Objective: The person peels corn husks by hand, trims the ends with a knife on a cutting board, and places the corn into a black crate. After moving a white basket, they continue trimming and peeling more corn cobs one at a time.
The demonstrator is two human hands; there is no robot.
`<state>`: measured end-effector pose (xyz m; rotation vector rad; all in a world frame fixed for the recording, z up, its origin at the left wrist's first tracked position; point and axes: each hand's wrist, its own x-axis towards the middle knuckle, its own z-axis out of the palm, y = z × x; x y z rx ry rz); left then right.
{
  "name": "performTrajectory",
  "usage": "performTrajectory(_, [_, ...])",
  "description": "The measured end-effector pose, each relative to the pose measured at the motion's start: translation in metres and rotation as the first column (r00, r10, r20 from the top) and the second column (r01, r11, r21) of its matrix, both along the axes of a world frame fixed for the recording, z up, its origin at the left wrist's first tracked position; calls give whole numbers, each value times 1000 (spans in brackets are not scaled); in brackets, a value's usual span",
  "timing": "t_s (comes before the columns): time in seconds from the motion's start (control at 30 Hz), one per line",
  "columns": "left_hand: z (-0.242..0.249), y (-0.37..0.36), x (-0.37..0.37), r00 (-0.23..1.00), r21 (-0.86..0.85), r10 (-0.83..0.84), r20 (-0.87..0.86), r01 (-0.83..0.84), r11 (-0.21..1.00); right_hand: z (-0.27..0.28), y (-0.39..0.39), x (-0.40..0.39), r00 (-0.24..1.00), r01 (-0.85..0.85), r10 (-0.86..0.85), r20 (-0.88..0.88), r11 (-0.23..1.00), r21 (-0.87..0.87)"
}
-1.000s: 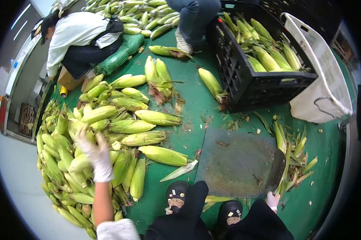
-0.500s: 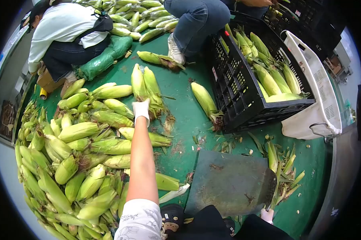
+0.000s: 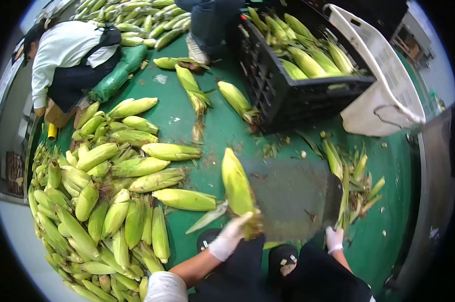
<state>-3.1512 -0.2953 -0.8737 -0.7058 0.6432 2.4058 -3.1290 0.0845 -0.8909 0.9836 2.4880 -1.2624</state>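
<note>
Grasping a corn cob (image 3: 237, 189) by its stalk end, the left hand (image 3: 230, 236) has pulled back from the pile (image 3: 101, 201). Beside that grip lies the board (image 3: 293, 196). The right hand (image 3: 333, 239) stays clenched on the cleaver (image 3: 333, 201).

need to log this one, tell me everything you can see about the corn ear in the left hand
The corn ear is still in its husk, pale yellow-green with lengthwise leaf ribs, tapering to a point at the far end. Its stalk end, brownish and ragged, sits in the gloved left hand, which grips it from below. The ear points up and away from the person, tilted a little left, raised over the green floor at the left edge of the grey cutting board. Nothing else visibly touches it.
</note>
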Motion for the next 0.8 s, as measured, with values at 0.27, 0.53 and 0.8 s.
performTrajectory(0.27, [57, 99, -42, 96, -897, -945, -312, -358, 260, -10, 0, 1, 986, -161, 168, -8, 955, 250])
performTrajectory(0.53, [19, 95, 20, 62, -909, -911, 408, -61, -412, -13, -16, 4, 998, -42, 47, -37, 992, 121])
performTrajectory(0.8, [37, 77, -50, 377, -809, -851, 365, -323, -490, 47, -41, -11, 947, -155, 174, -271, 984, 91])
